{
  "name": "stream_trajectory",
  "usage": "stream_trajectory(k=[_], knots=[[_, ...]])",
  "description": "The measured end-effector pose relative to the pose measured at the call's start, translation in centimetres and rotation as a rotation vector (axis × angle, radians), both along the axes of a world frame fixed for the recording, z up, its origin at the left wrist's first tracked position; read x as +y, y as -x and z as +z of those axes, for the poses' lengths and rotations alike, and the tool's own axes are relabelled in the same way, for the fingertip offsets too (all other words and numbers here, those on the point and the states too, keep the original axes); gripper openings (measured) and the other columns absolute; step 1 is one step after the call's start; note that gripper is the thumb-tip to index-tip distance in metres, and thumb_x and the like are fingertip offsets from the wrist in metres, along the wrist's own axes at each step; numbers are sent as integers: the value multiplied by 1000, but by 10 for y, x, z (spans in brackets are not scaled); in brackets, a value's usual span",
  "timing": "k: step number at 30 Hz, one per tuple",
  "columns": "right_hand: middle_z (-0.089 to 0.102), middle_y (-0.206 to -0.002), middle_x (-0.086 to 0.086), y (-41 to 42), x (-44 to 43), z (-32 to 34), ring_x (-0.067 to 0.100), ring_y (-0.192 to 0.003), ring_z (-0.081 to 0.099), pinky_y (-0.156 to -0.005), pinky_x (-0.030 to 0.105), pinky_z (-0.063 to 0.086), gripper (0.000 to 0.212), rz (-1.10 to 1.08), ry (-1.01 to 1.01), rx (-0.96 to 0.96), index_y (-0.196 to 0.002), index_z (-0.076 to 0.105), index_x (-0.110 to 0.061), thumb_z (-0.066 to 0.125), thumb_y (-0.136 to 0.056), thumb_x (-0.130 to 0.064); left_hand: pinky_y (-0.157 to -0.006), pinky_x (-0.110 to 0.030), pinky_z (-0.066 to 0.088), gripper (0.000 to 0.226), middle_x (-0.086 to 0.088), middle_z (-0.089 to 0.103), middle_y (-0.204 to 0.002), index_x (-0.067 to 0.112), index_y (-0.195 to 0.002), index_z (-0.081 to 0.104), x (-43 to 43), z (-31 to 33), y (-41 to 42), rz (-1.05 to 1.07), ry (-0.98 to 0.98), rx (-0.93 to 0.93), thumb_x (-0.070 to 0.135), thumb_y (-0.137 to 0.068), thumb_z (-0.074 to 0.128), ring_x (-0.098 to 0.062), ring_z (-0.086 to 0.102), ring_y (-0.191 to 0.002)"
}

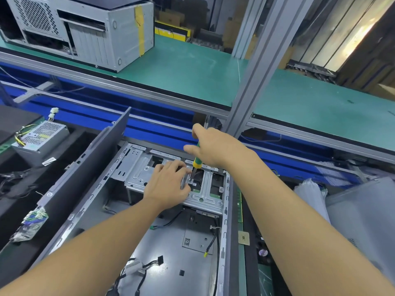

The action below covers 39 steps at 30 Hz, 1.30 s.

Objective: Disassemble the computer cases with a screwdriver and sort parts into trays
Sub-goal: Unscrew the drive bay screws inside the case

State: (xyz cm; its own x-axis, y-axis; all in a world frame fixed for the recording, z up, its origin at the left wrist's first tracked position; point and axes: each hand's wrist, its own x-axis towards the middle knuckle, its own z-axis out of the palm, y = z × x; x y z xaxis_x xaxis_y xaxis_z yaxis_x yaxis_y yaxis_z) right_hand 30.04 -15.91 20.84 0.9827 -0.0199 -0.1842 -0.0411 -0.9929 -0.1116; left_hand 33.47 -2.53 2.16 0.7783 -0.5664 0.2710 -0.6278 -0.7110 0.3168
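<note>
An opened grey computer case [92, 201] lies on its side in front of me, its inside bare apart from loose black cables [139, 268]. A silver drive cage [136, 167] spans its far end. My right hand [213, 146] grips a green and yellow screwdriver [197, 161], held nearly upright with its tip on a screw in the cage. My left hand [168, 184] rests on the cage right beside the tip, fingers curled near the shaft and over a small metal piece.
A removed power supply [40, 135] and a circuit board [32, 223] lie in black trays at the left. A second grey case [85, 28] stands on the green upper shelf. A small square chip [243, 238] and plastic bags [342, 206] lie at the right.
</note>
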Motion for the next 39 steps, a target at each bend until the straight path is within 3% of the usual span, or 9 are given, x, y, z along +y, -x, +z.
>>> stream_trajectory(k=[2, 5, 8, 15, 19, 22, 25, 32, 39], knots=[[52, -85, 0, 1, -3, -1, 22, -70, 52, -55, 34, 36, 48, -78, 71, -48, -125, 39, -19, 34, -102, -61, -97, -33, 34, 50, 14, 52, -121, 31, -122, 64, 0, 1, 0, -3, 0, 7, 46, -79, 45, -9, 51, -112], [43, -74, 2, 4, -10, -3, 20, -60, 43, -49, 33, 31, 35, -87, 266, -103, -115, 43, -14, 34, -107, -47, -97, -31, 32, 50, 17, 51, -122, 32, -122, 64, 0, 5, 1, -1, -13, 15, 47, -80, 43, -6, 50, -111], [41, -72, -1, 5, -14, -7, 17, -58, 41, -48, 32, 27, 24, -47, 190, -132, -103, 38, -16, 37, -107, -39, -96, -29, 30, 51, 17, 51, -122, 32, -122, 64, 0, 5, 2, 4, -15, 26, 47, -79, 42, -4, 51, -109], [41, -107, 1, 2, -8, -11, 17, -70, 50, -61, 35, 37, 12, 106, -73, -27, -110, 46, -21, 52, -101, -26, -94, -31, 28, 47, 15, 54, -122, 30, -120, 65, 0, 3, 2, 5, -9, 11, 46, -79, 47, -7, 54, -107], [43, -110, 5, 3, -8, -7, 22, -71, 52, -62, 37, 41, 26, 34, -51, 8, -121, 40, -20, 49, -104, -38, -93, -32, 30, 49, 15, 54, -123, 30, -120, 64, -1, 3, 1, 2, -10, 9, 47, -78, 44, -7, 55, -107], [48, -92, 4, 4, -5, -3, 19, -68, 48, -58, 37, 37, 47, -34, 5, -21, -128, 36, -19, 40, -102, -58, -93, -32, 31, 49, 16, 55, -122, 30, -119, 65, -1, 2, 1, 1, -5, 4, 47, -78, 44, -7, 55, -106], [49, -76, 3, 3, -3, -5, 19, -62, 46, -49, 33, 31, 35, -46, 153, -96, -119, 38, -14, 37, -107, -46, -92, -31, 30, 49, 15, 55, -121, 30, -119, 65, 0, 1, 2, 2, -3, 0, 47, -78, 44, -6, 55, -105], [38, -108, -2, 2, -7, 3, 19, -82, 49, -72, 32, 35, 17, 123, -81, 36, -116, 48, -19, 55, -101, -19, -93, -35, 35, 46, 15, 56, -119, 29, -116, 67, -1, 1, 2, 22, 16, 1, 44, -76, 49, -8, 58, -100], [54, -116, 5, 1, -12, 2, 24, -94, 54, -73, 34, 40, 31, 42, -77, 21, -122, 45, -17, 58, -100, -35, -96, -33, 31, 50, 16, 54, -121, 30, -119, 65, -1, 1, 2, 16, 9, 21, 47, -77, 42, -5, 56, -100]])
